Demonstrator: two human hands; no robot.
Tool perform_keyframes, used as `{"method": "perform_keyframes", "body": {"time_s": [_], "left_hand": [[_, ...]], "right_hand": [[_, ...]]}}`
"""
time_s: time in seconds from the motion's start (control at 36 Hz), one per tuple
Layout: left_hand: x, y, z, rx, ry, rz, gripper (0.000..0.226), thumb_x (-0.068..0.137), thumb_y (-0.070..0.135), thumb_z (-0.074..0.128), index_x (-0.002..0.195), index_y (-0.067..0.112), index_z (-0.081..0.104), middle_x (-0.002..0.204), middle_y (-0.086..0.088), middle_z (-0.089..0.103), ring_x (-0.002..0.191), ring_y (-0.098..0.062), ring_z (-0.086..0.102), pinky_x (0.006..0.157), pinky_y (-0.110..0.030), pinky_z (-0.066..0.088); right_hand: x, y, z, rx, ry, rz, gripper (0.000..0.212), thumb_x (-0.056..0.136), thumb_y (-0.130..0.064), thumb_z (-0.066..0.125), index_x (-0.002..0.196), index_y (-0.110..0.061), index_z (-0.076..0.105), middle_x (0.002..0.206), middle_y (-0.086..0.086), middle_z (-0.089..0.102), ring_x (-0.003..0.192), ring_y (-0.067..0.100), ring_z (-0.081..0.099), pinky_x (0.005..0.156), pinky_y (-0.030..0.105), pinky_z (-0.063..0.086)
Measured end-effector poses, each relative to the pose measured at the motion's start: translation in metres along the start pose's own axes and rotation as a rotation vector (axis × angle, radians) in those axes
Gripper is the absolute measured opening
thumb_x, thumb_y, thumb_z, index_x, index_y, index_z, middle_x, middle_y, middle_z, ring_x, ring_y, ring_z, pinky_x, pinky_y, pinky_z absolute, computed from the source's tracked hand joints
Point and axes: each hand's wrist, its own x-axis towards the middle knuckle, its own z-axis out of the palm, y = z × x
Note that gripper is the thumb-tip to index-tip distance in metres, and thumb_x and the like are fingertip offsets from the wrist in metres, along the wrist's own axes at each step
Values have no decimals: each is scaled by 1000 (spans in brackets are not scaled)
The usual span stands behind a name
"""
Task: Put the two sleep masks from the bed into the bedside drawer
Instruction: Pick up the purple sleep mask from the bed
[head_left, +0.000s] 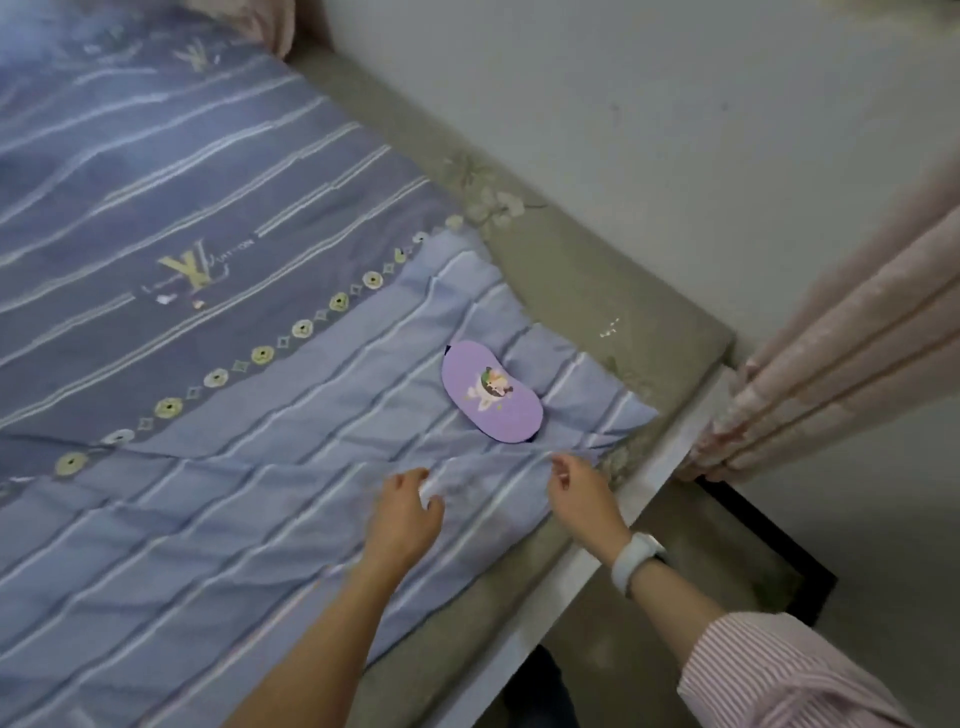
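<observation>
A purple sleep mask (492, 397) with a cartoon print lies flat on the pale blue striped quilt (260, 519) near the bed's right corner. Both of my hands hover just below it. My left hand (408, 512) has its fingers bent and apart, the tips touching a whitish patch (493, 478) that blends into the quilt; whether that patch is the second mask is unclear. My right hand (582, 493), with a white wristband, curls its fingers at the patch's right end with nothing seen in them. No drawer is in view.
The grey mattress edge (597, 291) runs along a white wall. A white bed frame rail (649, 499) borders the corner. Pink curtains (841, 353) hang at the right over a dark-edged floor gap (779, 545). A darker blue quilt section (182, 208) covers the far bed.
</observation>
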Motion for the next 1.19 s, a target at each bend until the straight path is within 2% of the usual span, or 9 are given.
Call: {"method": "perform_keyframes", "body": {"time_s": [0.28,0.44,0.53,0.67,0.72,0.92,1.0,1.08,1.19], "left_hand": [[84,-25,80,209,-4,-194,65,82,39,43,143,30,23,159,-6,5,145,-32,6,114,-51,16],[84,-31,80,178,-38,-176,64,83,33,48,143,29,24,158,-7,9,145,-33,8,116,-48,13],[82,-28,58,-21,-62,-168,62,78,38,42,135,13,41,146,-19,35,137,-35,31,112,-43,28],[66,-7,3,-276,130,-147,46,87,14,58,129,0,46,134,-20,49,127,-31,44,104,-27,28],[54,5,-22,-366,183,-80,52,86,15,60,134,7,41,139,-15,43,129,-28,43,108,-31,29],[-14,57,-117,-997,83,-22,66,88,33,56,143,30,20,140,7,33,121,-14,43,93,-35,44],[-43,72,-147,-1238,22,-38,54,86,37,56,135,29,35,131,3,49,117,-23,52,90,-42,51],[-68,85,-166,-1231,161,-17,27,88,18,58,114,22,52,108,-6,64,99,-25,62,85,-44,52],[-90,92,-191,-1191,256,-13,29,90,8,52,119,8,51,97,-9,65,88,-24,64,70,-35,54]], "right_hand": [[168,9,40,-96,-36,16,48,80,-8,56,124,6,42,129,27,44,122,39,38,104,42,33],[162,1,59,154,-49,137,37,80,-5,57,115,-3,44,115,14,54,100,29,55,81,34,46],[148,-18,58,217,-42,88,33,83,-2,52,115,-1,46,106,7,51,93,21,50,76,29,41],[119,-51,44,210,-64,-82,5,84,-3,51,85,-4,55,88,14,56,79,20,47,58,17,38],[103,-70,33,206,-68,-165,13,85,-3,50,74,-9,53,74,11,53,74,18,43,52,12,35],[8,-150,-16,10,-3,-668,28,87,-23,47,101,-6,64,89,15,68,77,17,56,65,22,39],[-37,-163,-24,-183,-7,-984,29,87,-18,44,108,-12,63,94,10,71,85,17,63,76,30,51],[-67,-168,-27,-411,13,-1230,30,84,-12,49,112,-19,58,98,3,71,88,15,63,74,32,50],[-90,-181,-46,-476,32,-1339,53,74,-8,54,125,-22,47,118,1,61,107,12,55,83,30,43]]}}
